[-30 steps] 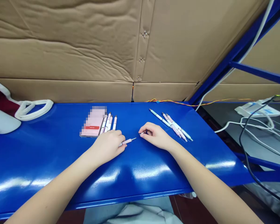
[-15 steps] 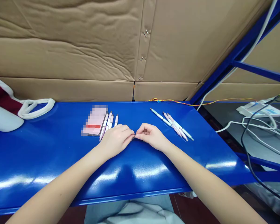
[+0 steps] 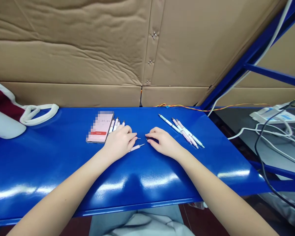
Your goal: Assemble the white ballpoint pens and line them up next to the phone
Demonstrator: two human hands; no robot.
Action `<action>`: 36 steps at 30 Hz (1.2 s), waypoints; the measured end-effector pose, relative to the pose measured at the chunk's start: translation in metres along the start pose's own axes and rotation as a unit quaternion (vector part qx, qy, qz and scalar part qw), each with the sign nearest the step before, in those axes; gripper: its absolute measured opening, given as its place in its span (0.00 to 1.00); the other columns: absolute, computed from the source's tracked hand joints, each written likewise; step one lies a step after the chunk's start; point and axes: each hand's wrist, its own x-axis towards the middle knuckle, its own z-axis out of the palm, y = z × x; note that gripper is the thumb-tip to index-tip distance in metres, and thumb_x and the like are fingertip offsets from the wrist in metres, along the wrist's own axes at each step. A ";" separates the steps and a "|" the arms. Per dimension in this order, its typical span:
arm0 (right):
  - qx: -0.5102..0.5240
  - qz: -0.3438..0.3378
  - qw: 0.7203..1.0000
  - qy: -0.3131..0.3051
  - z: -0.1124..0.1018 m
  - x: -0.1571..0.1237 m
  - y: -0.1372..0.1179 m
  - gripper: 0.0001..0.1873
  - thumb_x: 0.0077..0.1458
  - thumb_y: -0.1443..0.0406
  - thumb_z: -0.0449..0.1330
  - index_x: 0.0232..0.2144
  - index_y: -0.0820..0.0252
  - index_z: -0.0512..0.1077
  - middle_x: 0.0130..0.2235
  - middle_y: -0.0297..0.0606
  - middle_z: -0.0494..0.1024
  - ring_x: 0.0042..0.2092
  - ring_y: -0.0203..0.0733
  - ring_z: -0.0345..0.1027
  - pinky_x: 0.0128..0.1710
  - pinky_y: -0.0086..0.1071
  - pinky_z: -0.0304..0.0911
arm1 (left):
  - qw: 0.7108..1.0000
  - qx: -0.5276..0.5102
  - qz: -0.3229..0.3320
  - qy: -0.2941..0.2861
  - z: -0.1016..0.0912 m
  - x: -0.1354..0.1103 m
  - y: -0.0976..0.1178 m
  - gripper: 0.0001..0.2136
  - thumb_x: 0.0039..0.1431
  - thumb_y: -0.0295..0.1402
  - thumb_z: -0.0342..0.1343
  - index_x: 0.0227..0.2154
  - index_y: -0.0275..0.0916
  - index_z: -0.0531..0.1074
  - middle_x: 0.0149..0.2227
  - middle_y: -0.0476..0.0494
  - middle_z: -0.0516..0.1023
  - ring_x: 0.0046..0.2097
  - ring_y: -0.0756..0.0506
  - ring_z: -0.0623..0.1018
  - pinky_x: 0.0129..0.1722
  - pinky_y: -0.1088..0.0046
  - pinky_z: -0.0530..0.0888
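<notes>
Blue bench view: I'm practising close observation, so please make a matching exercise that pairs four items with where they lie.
Items:
1. Phone
2. Pink pen
3. Cluster of pens
4. White loop handle

Places:
A. Far left end of the bench
B. Just past the left hand's fingertips
C. Beyond the right hand
D. Left of a row of pens

Pairs: 1-D, 2-B, 3-C, 4-A

The upper part of the phone (image 3: 100, 119) screen is pixelated, the left hand (image 3: 119, 142) hides the lower ends of the pens (image 3: 116, 124), and the right hand (image 3: 162, 141) covers whatever lies beneath its fingers.
</notes>
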 end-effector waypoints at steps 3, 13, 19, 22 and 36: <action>0.002 0.023 0.999 0.038 -0.005 -0.001 -0.005 0.16 0.56 0.64 0.56 0.48 0.59 0.70 0.42 0.43 0.72 0.44 0.43 0.66 0.46 0.39 0.62 | 0.999 -0.022 -0.029 0.007 -0.019 -0.003 -0.004 0.16 0.61 0.43 0.47 0.35 0.39 0.76 0.37 0.41 0.73 0.42 0.42 0.71 0.40 0.66 0.69; -0.107 0.046 0.993 0.023 0.029 0.019 -0.018 0.09 0.57 0.63 0.56 0.36 0.53 0.77 0.40 0.40 0.74 0.42 0.45 0.61 0.41 0.40 0.52 | 0.985 -0.016 0.012 -0.172 -0.030 -0.013 0.006 0.10 0.54 0.40 0.56 0.26 0.39 0.73 0.29 0.44 0.72 0.34 0.43 0.72 0.32 0.69 0.67; -0.036 0.050 0.995 0.080 0.015 0.016 -0.018 0.07 0.56 0.67 0.56 0.31 0.57 0.75 0.37 0.38 0.76 0.42 0.44 0.64 0.44 0.40 0.54 | 0.983 -0.063 -0.006 -0.173 -0.038 -0.013 -0.001 0.09 0.58 0.37 0.52 0.27 0.39 0.72 0.31 0.45 0.73 0.35 0.44 0.73 0.33 0.70 0.67; 0.078 0.090 0.982 0.147 0.001 0.010 -0.014 0.05 0.54 0.68 0.56 0.31 0.58 0.72 0.34 0.36 0.76 0.38 0.40 0.68 0.42 0.37 0.60 | 0.970 -0.149 -0.054 -0.183 -0.047 -0.011 -0.005 0.11 0.60 0.41 0.48 0.32 0.43 0.71 0.31 0.49 0.75 0.33 0.46 0.74 0.31 0.73 0.66; 0.179 0.075 0.972 0.130 -0.016 -0.002 -0.027 0.04 0.52 0.67 0.57 0.29 0.57 0.72 0.32 0.35 0.77 0.36 0.40 0.71 0.40 0.35 0.65 | 0.973 -0.158 -0.047 -0.159 -0.045 -0.010 -0.009 0.13 0.60 0.44 0.47 0.34 0.42 0.72 0.31 0.48 0.77 0.33 0.46 0.75 0.30 0.74 0.66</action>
